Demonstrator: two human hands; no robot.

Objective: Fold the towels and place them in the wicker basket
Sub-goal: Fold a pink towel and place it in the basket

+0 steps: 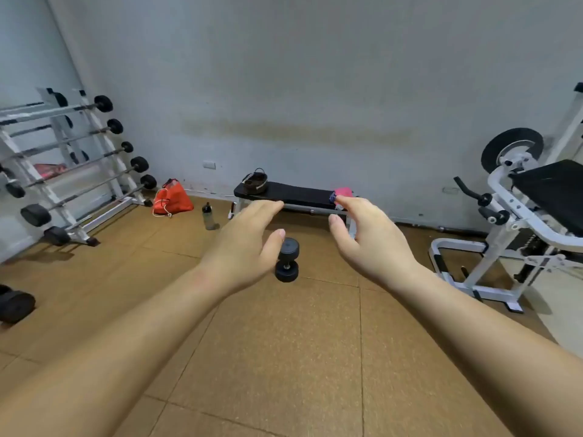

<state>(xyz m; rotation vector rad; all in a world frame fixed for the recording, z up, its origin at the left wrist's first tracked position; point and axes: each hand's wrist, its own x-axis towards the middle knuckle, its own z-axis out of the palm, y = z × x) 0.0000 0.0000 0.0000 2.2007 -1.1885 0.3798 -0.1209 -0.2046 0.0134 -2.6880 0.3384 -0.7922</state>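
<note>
Towels (342, 192) sit bunched and unfolded at the far bench's (293, 193) right end, wicker basket (256, 183) at its left, while I hold my left hand (243, 244) and right hand (369, 238) out, fingers open and empty.

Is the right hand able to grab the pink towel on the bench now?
Probably not yet. The right hand is open and stretched toward the pink towel, but the bench looks far across the floor. Nothing blocks the way, so walking closer should do it.
</note>
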